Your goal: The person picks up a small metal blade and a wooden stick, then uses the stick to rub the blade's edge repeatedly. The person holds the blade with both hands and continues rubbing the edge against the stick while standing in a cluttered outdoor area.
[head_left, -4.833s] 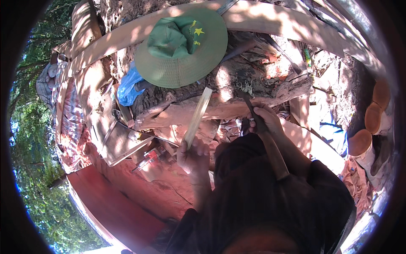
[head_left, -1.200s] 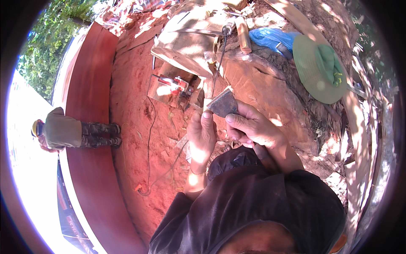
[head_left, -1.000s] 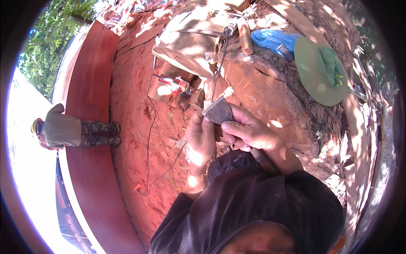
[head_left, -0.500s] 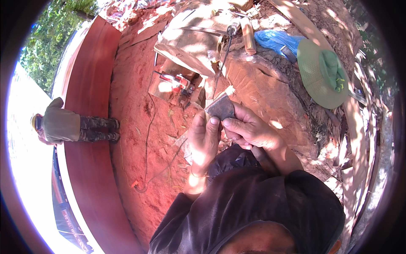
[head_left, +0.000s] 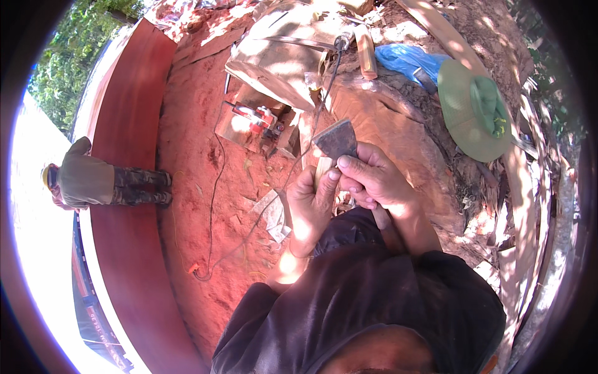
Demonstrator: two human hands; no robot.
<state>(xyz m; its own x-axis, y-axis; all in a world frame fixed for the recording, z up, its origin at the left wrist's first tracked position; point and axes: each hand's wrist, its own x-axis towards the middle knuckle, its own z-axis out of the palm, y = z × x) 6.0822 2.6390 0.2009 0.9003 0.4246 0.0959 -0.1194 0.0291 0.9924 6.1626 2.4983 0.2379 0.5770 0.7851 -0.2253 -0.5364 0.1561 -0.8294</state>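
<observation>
My right hand (head_left: 377, 177) is closed around a dark, flat, wedge-shaped axe head (head_left: 337, 139), its broad edge turned up and to the left. A wooden handle (head_left: 387, 232) runs down from that hand beneath my right forearm. Just left of it, my left hand (head_left: 309, 202) pinches a short, pale strip of wood (head_left: 322, 168) between thumb and fingers. The strip's upper end comes up to the underside of the blade; whether they touch I cannot tell. My left thumb tip nearly meets the right hand's fingers.
A large sawn log (head_left: 386, 146) lies ahead, with a green hat (head_left: 458, 118) and blue plastic bag (head_left: 411, 60) beside it. A red power tool (head_left: 263, 119) rests on wood blocks; a black cord (head_left: 212, 212) crosses the red ground. Another person (head_left: 93, 177) bends over a long reddish plank (head_left: 134, 249).
The axe head has shifted to the right and turned a little. My left hand has moved slightly right and lower on the blade's side, and the pale wood strip now shows in it.
</observation>
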